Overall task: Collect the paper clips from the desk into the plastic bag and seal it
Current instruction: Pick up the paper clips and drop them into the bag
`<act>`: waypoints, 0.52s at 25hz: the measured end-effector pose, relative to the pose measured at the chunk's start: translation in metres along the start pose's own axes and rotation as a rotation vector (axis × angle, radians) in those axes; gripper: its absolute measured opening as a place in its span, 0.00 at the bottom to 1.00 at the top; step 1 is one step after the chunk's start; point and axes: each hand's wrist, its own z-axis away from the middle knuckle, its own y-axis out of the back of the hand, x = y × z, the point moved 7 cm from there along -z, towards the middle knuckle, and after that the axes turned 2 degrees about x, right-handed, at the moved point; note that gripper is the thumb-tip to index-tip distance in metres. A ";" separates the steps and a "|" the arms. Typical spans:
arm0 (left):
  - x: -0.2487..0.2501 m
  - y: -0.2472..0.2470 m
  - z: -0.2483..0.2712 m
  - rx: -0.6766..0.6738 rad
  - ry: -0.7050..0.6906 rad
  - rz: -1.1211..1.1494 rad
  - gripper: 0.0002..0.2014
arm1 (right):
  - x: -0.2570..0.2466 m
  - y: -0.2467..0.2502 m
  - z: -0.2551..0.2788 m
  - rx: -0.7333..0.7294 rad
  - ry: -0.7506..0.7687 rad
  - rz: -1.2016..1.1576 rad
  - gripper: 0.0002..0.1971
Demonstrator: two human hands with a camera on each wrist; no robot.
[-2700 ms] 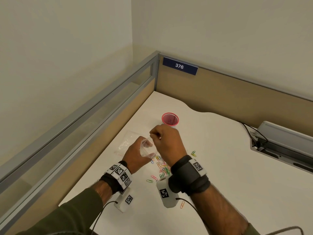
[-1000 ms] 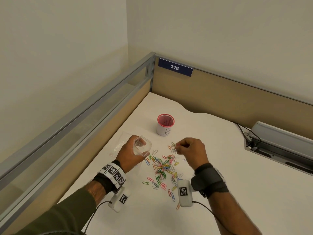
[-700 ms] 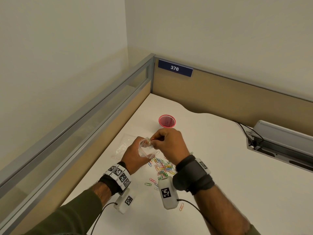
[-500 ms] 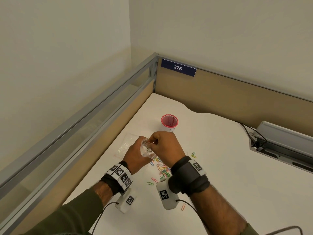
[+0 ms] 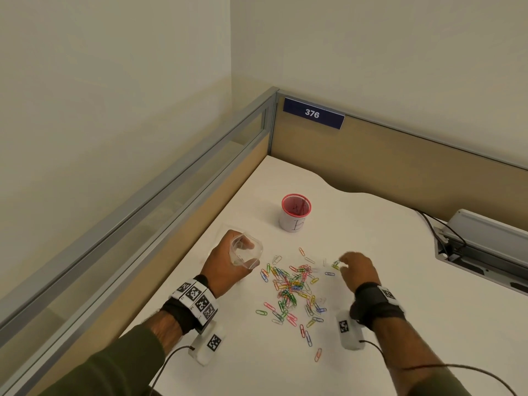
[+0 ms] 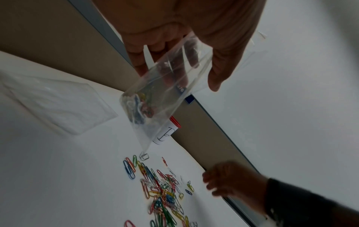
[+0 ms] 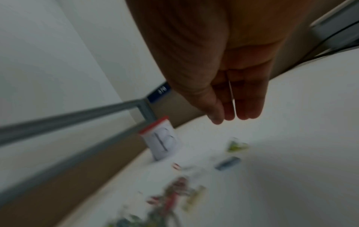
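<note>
My left hand holds a small clear plastic bag upright above the desk, mouth open upward. In the left wrist view the bag hangs pinched between fingers and thumb, with several paper clips at its bottom. A loose pile of coloured paper clips lies on the white desk between my hands. My right hand hovers just right of the pile, fingertips over a green clip. The right wrist view is blurred; its fingers are straight, together and hold nothing.
A white cup with a red rim stands behind the pile. A flat clear plastic sheet lies left of the bag. A grey cable box with cords sits at the right. Partition walls close the desk's back and left.
My right hand has left the bag's mouth and swung right and down to the clips beside the pile. My left hand still holds the bag in about the same place.
</note>
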 end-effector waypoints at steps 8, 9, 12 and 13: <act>0.000 0.006 -0.006 -0.002 -0.001 -0.003 0.22 | 0.000 -0.045 -0.003 -0.127 0.018 0.181 0.22; 0.000 0.004 -0.008 -0.003 0.001 0.000 0.22 | -0.009 -0.053 0.002 -0.137 0.053 0.179 0.22; 0.002 -0.002 -0.010 0.003 -0.002 0.011 0.21 | -0.032 -0.074 0.021 -0.180 0.191 0.196 0.20; 0.001 -0.004 -0.011 0.002 -0.004 0.009 0.21 | -0.035 -0.076 0.024 -0.185 0.203 0.186 0.18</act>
